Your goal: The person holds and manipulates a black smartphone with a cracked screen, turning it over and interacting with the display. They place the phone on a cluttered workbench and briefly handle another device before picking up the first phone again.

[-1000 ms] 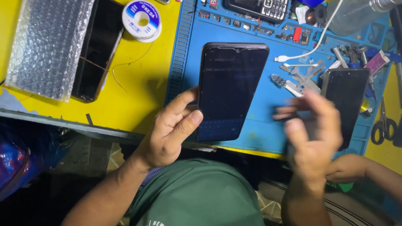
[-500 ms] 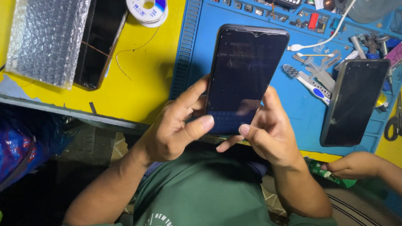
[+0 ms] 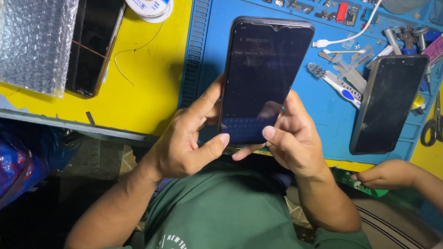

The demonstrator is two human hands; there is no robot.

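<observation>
The right hand (image 3: 292, 141), away at frame right a second ago, is now clamping the dark phone (image 3: 264, 78) with the left hand (image 3: 187, 141) above the blue mat (image 3: 331, 129), frame centre, both thumbs touching its dimly lit screen.

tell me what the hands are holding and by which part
Both hands hold a black smartphone by its lower end: the left hand grips the lower left edge, the right hand the lower right edge, both thumbs at the screen's bottom.
</observation>
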